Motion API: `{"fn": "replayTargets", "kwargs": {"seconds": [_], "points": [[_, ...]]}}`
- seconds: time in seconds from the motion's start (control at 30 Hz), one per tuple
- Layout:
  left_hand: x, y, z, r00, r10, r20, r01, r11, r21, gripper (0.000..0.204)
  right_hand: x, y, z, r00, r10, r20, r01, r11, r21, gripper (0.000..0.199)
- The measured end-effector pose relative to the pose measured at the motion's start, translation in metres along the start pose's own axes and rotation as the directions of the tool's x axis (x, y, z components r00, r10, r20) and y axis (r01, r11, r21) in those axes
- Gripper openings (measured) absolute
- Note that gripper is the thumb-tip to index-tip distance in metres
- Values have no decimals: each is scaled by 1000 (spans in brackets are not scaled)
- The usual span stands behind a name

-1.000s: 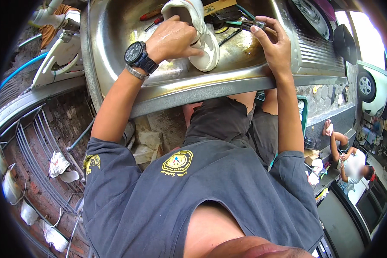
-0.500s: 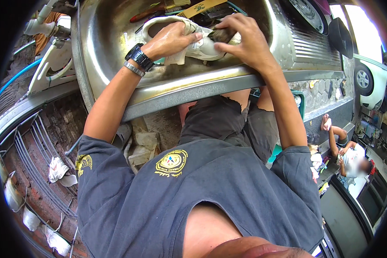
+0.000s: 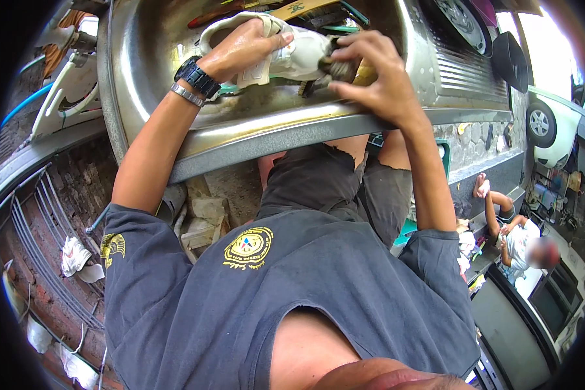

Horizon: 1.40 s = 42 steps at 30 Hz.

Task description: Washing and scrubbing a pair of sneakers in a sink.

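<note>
A wet white shoe [image 3: 309,53] is held over the steel sink [image 3: 136,58], its toe pointing right. My left hand [image 3: 247,49] is closed on the shoe's upper near the ankle opening, with the thumb along the top. At the toe, my right hand [image 3: 387,78] curls its fingers round a small brush [image 3: 344,69] with dark bristles. The brush touches or nearly touches the toe; its handle is hidden by my fingers.
Behind the shoe lie a brush with a yellow wooden back [image 3: 299,9] and a red-handled tool [image 3: 220,15]. A round basin [image 3: 460,25] stands on the ribbed drainboard [image 3: 468,71]. Another person [image 3: 517,242] sits far right. A metal rack [image 3: 49,227] stands at left.
My right hand and the brush have moved right and nearer to me, from the shoe's front upper to its toe tip. My left hand keeps its hold on the shoe.
</note>
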<state>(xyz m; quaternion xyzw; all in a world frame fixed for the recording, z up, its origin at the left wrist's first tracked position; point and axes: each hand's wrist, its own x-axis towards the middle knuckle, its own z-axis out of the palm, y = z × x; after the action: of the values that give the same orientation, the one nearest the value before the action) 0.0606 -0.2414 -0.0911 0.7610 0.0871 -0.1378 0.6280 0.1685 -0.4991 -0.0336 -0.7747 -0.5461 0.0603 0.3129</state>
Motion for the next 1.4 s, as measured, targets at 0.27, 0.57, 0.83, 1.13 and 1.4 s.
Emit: {"fn": "replayTargets", "kwargs": {"seconds": [0.27,0.57,0.83,1.13,1.4], "points": [[4,-12,5,994,15,-106,-22,997,-70,34,9,-23,3,992,-70,100,66,997,44,40],[10,-26,5,985,149,-86,-97,896,434,50,47,23,4,992,65,-110,-56,995,81,38],[-2,3,16,964,224,-146,-96,801,591,64,177,-55,30,996,79,-46,-39,818,573,42],[23,-39,27,818,540,-197,-403,783,474,40,291,-136,104,896,-371,-243,395,916,61,81],[-4,0,17,853,505,-133,-392,787,476,40,276,-137,120,885,-460,-72,419,854,-307,82]]}}
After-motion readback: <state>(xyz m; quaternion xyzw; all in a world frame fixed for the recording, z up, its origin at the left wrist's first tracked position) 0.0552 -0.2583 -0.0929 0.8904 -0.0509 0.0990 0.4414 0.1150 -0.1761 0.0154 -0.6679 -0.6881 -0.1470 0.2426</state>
